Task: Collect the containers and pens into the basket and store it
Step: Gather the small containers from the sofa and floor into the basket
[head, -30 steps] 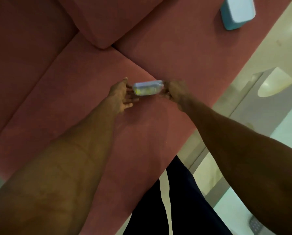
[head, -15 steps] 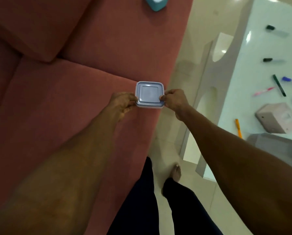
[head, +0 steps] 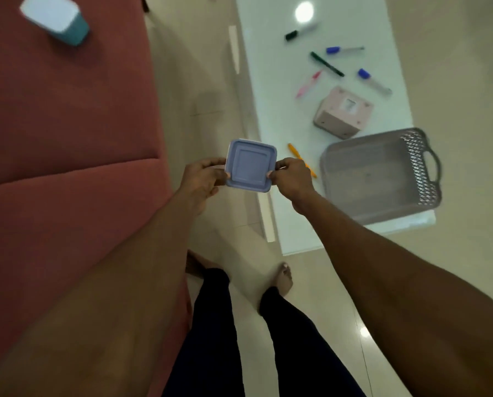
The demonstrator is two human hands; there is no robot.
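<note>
Dark trousers [head: 211, 339] and 2 bare feet stand nearest to me on the pale tiled floor [head: 311, 296], between the red fabric sofa [head: 68, 167] on my left and the white glossy low table [head: 268, 81] on my right.

Item 1: square lavender-lidded plastic container [head: 251, 166], lid up, held level in the air over the floor gap, just short of the table's near edge. My left hand [head: 204, 179] pinches its left edge, thumb on the lid rim; my right hand [head: 289, 177] pinches the right edge the same way. Both hands are closed on it.

Item 2: grey perforated plastic basket with side handles [head: 382, 176], on the table's near end, nothing visible inside it.

Item 3: orange pen [head: 295, 151], just left of the basket, partly hidden by my right hand.

Item 4: pink boxy plastic container [head: 343, 112], resting tilted just beyond the basket.

Item 5: pink pen [head: 308, 84], left of item 4.

Item 6: green pen [head: 327, 63], beyond it.

Items 7 and 8: 2 blue-capped markers [head: 344, 49] [head: 374, 81], well apart.

Item 9: black-capped marker [head: 301, 31], farthest on the table.

Item 10: teal container with a white lid [head: 55, 20], blurred, on the sofa's far seat.
</note>
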